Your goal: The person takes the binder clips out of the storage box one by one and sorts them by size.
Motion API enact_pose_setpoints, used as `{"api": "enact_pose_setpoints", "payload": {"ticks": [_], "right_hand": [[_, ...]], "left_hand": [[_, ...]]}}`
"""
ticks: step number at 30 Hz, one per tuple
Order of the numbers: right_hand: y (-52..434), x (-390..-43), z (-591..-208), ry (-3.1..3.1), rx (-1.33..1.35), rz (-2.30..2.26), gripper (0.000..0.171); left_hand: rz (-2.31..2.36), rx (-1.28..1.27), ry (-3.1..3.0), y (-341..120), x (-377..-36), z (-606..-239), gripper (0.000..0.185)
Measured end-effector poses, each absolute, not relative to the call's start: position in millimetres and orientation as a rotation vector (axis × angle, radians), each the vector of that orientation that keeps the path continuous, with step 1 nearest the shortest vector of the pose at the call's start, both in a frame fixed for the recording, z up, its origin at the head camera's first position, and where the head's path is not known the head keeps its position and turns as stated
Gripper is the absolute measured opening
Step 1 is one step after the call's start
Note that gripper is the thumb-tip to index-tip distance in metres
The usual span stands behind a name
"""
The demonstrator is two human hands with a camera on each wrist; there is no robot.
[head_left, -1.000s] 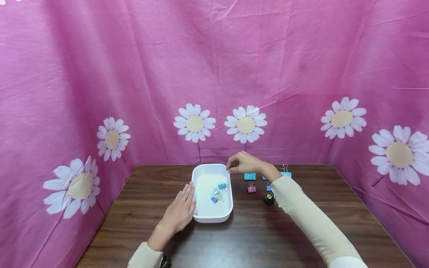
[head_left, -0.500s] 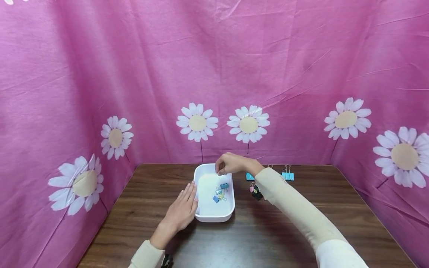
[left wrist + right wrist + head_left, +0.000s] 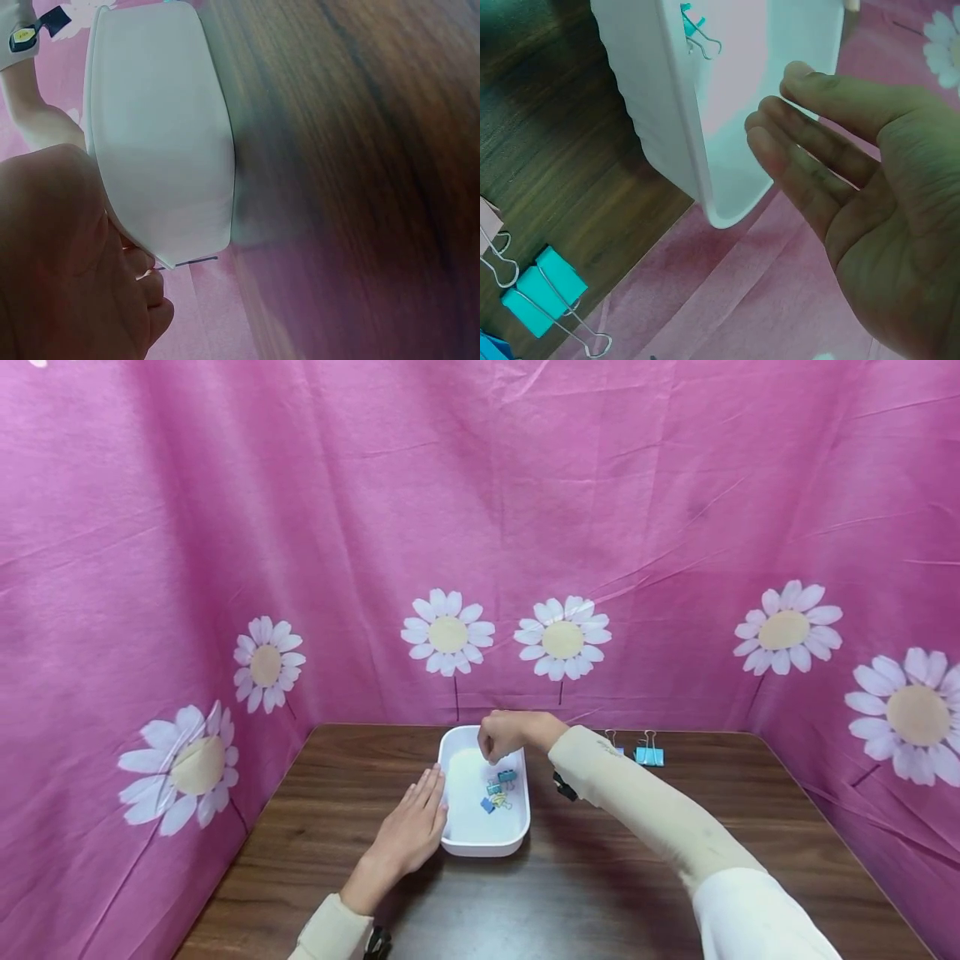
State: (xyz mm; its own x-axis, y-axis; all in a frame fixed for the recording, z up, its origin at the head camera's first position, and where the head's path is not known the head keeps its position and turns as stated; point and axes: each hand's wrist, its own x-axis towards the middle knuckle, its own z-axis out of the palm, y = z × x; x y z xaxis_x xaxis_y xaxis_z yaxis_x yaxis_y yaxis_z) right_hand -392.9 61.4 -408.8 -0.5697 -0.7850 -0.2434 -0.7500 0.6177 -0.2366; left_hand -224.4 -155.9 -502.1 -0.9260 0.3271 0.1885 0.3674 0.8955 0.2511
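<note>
Though head view hides it, pink clip [image 3: 490, 217] shows (right wrist).

The right wrist view's left edge cuts off a pink binder clip [image 3: 489, 219].

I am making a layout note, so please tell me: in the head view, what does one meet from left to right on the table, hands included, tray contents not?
Left hand → white tray → partly hidden binder clip → teal binder clip. Right hand overlaps the tray, so left out.
</note>
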Motion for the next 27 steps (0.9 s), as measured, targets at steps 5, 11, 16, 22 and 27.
{"api": "enact_pose_setpoints", "payload": {"ticks": [5,11,16,22,27], "right_hand": [[51,-388,-411,2.511,-1.174,0.052,0.017],[43,-384,-417,2.492,-1.147,0.297,0.015],[42,-381,-421,2.459,-1.124,0.457,0.010],[41,-377,-423,2.454,-1.081,0.509,0.015],[43,-373,-425,2.455,-1.090,0.504,0.016]], "left_hand": [[-0.428,-0.539,-2.934,-157,-226,-503,0.058],[-0.428,-0.539,-2.929,-158,-227,-503,0.058],[-0.434,-0.531,-2.932,-157,-226,-503,0.058],[-0.442,-0.530,-2.929,-157,-227,-504,0.058],[-0.439,-0.525,-2.931,-156,-226,-503,0.057]]}}
